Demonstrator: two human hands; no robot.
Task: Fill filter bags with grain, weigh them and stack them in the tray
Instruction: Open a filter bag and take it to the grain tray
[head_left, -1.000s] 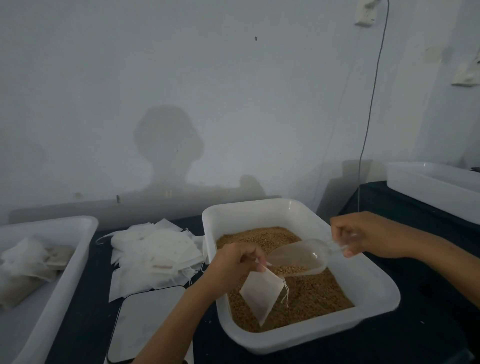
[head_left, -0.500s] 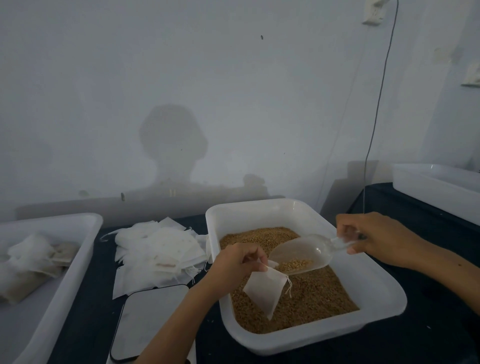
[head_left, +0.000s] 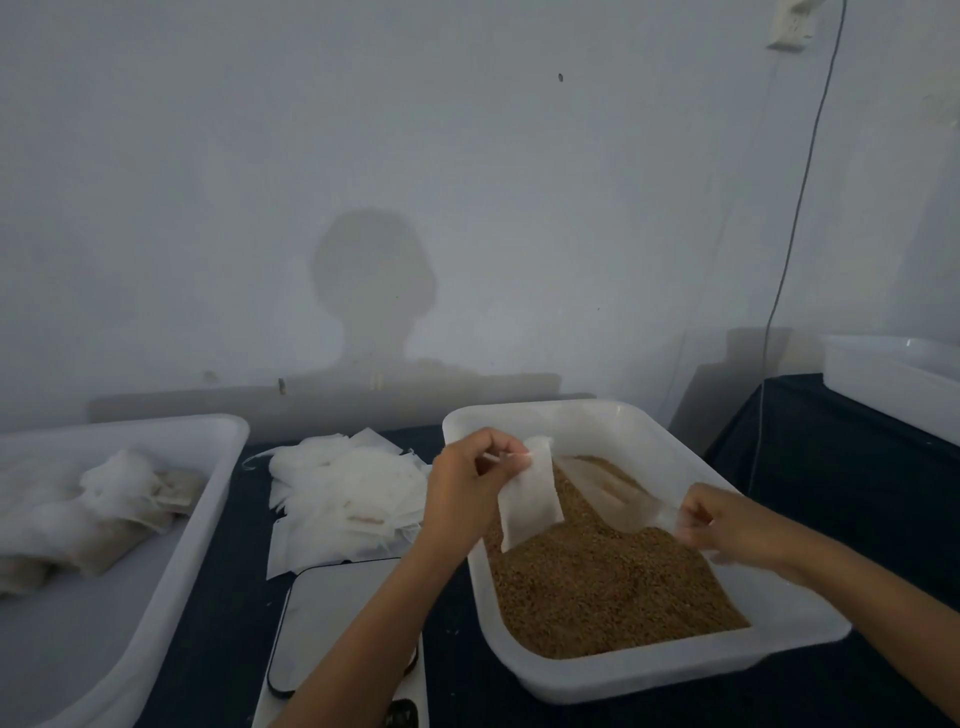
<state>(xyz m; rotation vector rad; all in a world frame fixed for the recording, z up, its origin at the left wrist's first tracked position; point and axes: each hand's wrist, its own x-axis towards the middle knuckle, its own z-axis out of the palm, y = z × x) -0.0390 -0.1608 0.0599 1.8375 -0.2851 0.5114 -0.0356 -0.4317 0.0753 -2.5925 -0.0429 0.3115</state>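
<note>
My left hand (head_left: 470, 480) pinches the top edge of a white filter bag (head_left: 530, 501), which hangs over the brown grain (head_left: 613, 587) in the white tub (head_left: 524, 415). My right hand (head_left: 727, 522) grips the handle of a clear plastic scoop (head_left: 610, 491). The scoop lies low on the grain with its mouth towards the tub's far side, to the right of the bag. A pile of empty filter bags (head_left: 348, 493) lies left of the tub. The white tray (head_left: 171, 561) at far left holds filled bags (head_left: 109, 514).
A flat scale (head_left: 332, 618) with a pale platform sits in front of the empty bags, under my left forearm. Another white tub (head_left: 893, 384) stands on a dark table at far right. A thin cable (head_left: 795, 223) hangs down the wall.
My left hand has lifted the bag up and back. The scoop has come away from the bag's mouth and dropped onto the grain, as my right hand moved lower.
</note>
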